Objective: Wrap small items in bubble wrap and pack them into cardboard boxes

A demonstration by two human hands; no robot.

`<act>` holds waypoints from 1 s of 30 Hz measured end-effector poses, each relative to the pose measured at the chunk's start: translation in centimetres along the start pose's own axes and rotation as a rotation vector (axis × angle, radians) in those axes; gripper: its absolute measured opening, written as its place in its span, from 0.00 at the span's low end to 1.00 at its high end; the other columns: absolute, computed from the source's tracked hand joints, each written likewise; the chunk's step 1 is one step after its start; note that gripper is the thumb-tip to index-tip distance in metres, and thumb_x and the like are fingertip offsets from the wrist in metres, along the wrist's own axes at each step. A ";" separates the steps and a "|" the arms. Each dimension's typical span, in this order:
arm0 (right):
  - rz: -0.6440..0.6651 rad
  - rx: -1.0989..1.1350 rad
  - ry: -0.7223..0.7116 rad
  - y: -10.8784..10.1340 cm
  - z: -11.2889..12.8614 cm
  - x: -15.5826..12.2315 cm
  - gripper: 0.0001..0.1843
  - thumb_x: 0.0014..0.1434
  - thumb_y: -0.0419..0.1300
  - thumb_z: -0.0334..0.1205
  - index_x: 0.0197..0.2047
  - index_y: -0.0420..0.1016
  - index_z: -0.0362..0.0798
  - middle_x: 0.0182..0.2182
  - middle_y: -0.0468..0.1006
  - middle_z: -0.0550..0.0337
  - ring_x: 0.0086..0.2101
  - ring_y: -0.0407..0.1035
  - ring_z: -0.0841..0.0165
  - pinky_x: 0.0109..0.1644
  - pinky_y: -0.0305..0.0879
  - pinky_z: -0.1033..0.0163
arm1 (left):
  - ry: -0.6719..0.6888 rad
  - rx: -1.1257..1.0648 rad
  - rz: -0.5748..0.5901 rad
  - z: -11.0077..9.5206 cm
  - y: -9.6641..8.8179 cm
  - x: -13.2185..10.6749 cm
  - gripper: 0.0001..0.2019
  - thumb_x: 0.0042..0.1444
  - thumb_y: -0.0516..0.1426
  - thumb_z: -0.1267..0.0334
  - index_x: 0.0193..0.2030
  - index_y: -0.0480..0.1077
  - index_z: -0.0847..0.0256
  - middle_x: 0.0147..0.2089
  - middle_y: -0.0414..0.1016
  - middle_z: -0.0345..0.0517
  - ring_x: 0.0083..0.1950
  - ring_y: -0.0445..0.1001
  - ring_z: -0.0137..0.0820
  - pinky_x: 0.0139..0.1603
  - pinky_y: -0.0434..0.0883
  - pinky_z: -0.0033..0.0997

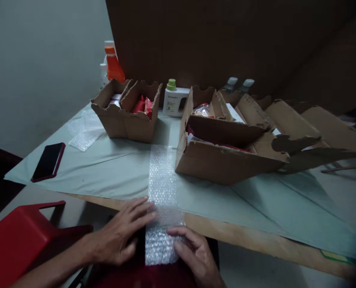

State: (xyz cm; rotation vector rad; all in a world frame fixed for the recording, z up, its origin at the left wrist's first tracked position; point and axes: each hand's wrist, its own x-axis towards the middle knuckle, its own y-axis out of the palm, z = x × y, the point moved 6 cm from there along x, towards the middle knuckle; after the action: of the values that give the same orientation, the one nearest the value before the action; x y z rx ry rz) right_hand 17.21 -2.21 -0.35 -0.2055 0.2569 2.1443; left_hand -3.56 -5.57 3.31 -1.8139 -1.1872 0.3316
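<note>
A long strip of bubble wrap (162, 172) runs from between the boxes over the table's front edge, its near end hanging down in front of me. My left hand (122, 230) lies along the strip's left side, fingers stretched out and fingertips at its edge. On the right, my right hand (194, 254) has its thumb and forefinger bent around the strip's edge, close to the near end. Part of its grip is hidden by the hand itself.
Cardboard boxes with packets stand at left (130, 130) and right (225, 162). Between them is a white bottle (172, 102) with a green cap. A phone (48, 161) and clear bubble wrap pieces (86, 130) lie left. A red plastic stool (24, 236) stands below the table.
</note>
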 end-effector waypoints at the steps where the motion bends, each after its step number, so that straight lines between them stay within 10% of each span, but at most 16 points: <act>1: 0.003 0.070 -0.006 0.1 0.4 0.5 0.19 0.60 0.64 0.55 0.47 0.81 0.51 0.41 0.82 0.54 0.40 0.75 0.63 0.44 0.69 0.62 | -0.003 -0.050 -0.028 -0.9 0.2 0.0 0.40 0.53 0.56 0.73 0.73 0.52 0.55 0.71 0.62 0.56 0.73 0.55 0.49 0.68 0.63 0.56; 7: -0.197 0.054 -0.246 -1.4 2.9 2.4 0.34 0.67 0.56 0.53 0.72 0.55 0.53 0.44 0.80 0.51 0.35 0.76 0.66 0.38 0.73 0.62 | -0.433 -0.186 -0.388 4.0 0.2 4.7 0.25 0.59 0.54 0.69 0.65 0.65 0.59 0.42 0.78 0.46 0.41 0.75 0.34 0.45 0.74 0.35; 12: -0.258 -0.737 -0.552 -1.7 4.7 2.4 0.20 0.65 0.58 0.35 0.60 0.72 0.55 0.50 0.79 0.53 0.50 0.74 0.60 0.55 0.71 0.52 | -0.578 -0.146 -0.358 7.9 1.2 6.3 0.33 0.57 0.57 0.66 0.70 0.57 0.59 0.33 0.73 0.36 0.33 0.72 0.30 0.39 0.71 0.30; 17: -0.155 -1.184 -0.663 0.0 4.0 4.9 0.24 0.61 0.58 0.28 0.60 0.72 0.49 0.61 0.73 0.47 0.61 0.64 0.52 0.59 0.66 0.43 | -0.545 -0.017 -0.417 7.6 1.4 5.5 0.33 0.56 0.57 0.67 0.70 0.58 0.61 0.36 0.74 0.40 0.37 0.73 0.33 0.44 0.71 0.35; 25: -0.117 -1.089 -0.690 0.8 4.8 6.1 0.14 0.66 0.54 0.28 0.49 0.77 0.48 0.47 0.82 0.52 0.49 0.74 0.60 0.54 0.65 0.51 | -0.231 0.127 -0.413 2.8 -0.5 3.0 0.30 0.60 0.60 0.63 0.69 0.59 0.58 0.61 0.70 0.58 0.61 0.68 0.46 0.61 0.67 0.49; 30: -0.123 -0.969 -0.554 0.2 5.2 6.2 0.13 0.68 0.54 0.34 0.50 0.77 0.50 0.42 0.83 0.55 0.41 0.75 0.62 0.49 0.68 0.54 | -0.290 0.025 -0.331 2.6 0.6 2.6 0.21 0.63 0.54 0.68 0.63 0.67 0.58 0.41 0.76 0.49 0.43 0.72 0.38 0.46 0.72 0.40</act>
State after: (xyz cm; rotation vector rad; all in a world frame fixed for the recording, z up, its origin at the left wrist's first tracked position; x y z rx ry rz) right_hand 13.36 4.03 3.17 -0.1545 -1.0969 1.9477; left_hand -3.56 -2.02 2.04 -1.5478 -1.6511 0.4236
